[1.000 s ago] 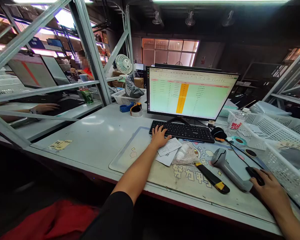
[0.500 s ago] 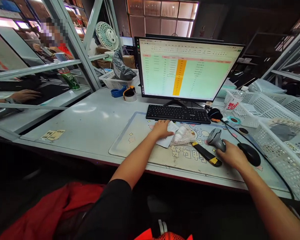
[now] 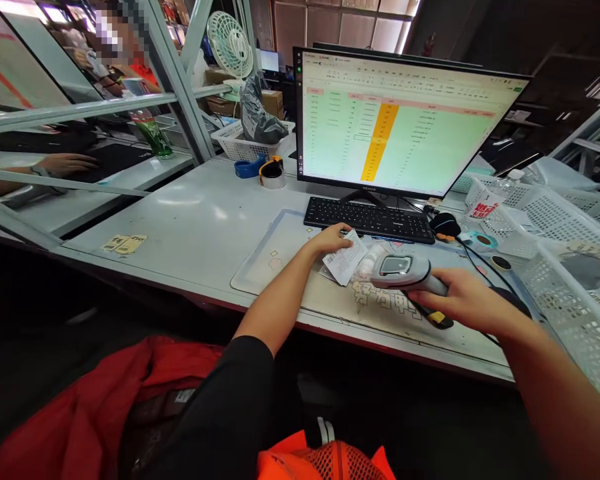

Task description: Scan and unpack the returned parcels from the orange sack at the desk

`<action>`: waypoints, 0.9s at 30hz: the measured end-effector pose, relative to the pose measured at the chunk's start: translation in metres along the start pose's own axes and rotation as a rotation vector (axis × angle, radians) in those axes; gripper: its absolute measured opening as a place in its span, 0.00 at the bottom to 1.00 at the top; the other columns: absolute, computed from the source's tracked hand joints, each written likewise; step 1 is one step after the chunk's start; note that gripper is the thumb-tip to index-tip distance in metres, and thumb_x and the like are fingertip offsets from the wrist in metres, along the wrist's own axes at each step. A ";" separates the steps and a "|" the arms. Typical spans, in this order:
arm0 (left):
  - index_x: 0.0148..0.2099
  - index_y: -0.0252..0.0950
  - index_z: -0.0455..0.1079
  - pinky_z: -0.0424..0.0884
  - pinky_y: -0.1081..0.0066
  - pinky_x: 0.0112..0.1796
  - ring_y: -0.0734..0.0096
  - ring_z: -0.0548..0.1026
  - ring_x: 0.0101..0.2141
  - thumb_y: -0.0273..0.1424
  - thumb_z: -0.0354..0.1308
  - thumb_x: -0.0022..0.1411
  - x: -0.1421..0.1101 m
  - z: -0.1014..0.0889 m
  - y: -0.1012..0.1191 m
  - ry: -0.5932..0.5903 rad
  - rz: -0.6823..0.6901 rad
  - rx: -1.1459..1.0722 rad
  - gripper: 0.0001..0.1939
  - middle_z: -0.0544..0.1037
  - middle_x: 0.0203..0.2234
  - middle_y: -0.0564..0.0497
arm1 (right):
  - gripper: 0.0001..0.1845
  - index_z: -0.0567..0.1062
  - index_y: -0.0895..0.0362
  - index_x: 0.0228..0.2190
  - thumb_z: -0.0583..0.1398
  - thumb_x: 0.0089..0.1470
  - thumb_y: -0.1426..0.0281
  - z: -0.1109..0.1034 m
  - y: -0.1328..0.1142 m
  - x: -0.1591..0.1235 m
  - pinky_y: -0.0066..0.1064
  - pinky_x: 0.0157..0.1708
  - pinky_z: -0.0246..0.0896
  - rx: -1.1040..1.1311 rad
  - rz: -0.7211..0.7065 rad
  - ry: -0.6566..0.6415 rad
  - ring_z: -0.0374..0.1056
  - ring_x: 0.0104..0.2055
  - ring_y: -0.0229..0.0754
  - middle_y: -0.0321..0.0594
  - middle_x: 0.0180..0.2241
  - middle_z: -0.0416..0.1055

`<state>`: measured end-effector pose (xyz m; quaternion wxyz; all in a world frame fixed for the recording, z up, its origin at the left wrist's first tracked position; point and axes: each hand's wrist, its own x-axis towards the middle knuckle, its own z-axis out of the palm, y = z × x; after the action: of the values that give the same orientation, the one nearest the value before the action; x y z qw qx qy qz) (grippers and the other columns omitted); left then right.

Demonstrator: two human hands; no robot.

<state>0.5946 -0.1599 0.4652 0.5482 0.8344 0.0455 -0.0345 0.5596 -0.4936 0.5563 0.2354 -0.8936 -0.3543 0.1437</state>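
Observation:
My right hand [image 3: 457, 297] is wrapped round the handle of a grey barcode scanner [image 3: 403, 268], raised over the desk mat. My left hand [image 3: 333, 239] pinches a white printed paper slip [image 3: 347, 259] between thumb and fingers, tilted up from the mat. Beside the slip lies a clear plastic-wrapped item with white parts [image 3: 371, 259], partly covered by the scanner. A black and yellow utility knife [image 3: 439, 319] rests on the mat below the scanner, its other end hidden. The black mouse [image 3: 513, 301] sits behind my right hand.
A keyboard [image 3: 365, 219] and a monitor [image 3: 400, 127] showing a spreadsheet stand behind the mat. White baskets [image 3: 565, 280] line the right side. A tape dispenser [image 3: 271, 173] is at the back left. Past the metal frame [image 3: 180, 100], another person's hand [image 3: 70, 163] rests near a desk.
My right hand has lifted the scanner off the mat and brought it left toward the paper slip. My left hand has raised the slip. The head view has shifted slightly.

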 end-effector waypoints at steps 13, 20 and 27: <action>0.59 0.32 0.67 0.70 0.74 0.28 0.71 0.75 0.26 0.23 0.59 0.66 0.001 0.003 0.000 -0.001 0.014 0.030 0.20 0.77 0.29 0.55 | 0.27 0.80 0.55 0.50 0.60 0.62 0.47 0.013 0.033 0.027 0.39 0.44 0.69 -0.171 0.036 0.256 0.76 0.45 0.54 0.44 0.45 0.82; 0.49 0.34 0.77 0.72 0.70 0.37 0.61 0.80 0.38 0.29 0.66 0.62 0.011 -0.005 -0.018 0.124 0.054 0.356 0.13 0.82 0.37 0.47 | 0.31 0.74 0.65 0.60 0.56 0.63 0.59 0.042 0.154 0.025 0.47 0.50 0.71 -0.448 0.359 0.460 0.77 0.52 0.63 0.61 0.52 0.79; 0.54 0.35 0.78 0.72 0.63 0.46 0.48 0.80 0.50 0.40 0.66 0.65 0.011 -0.001 -0.021 0.163 0.040 0.599 0.19 0.83 0.50 0.40 | 0.36 0.75 0.60 0.61 0.50 0.66 0.48 0.031 0.231 -0.019 0.54 0.61 0.67 -0.499 0.241 0.704 0.72 0.59 0.62 0.57 0.57 0.75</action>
<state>0.6032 -0.1499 0.4454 0.2729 0.9596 0.0605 0.0313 0.6640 -0.6443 0.4114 0.1002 -0.9523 -0.1698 -0.2327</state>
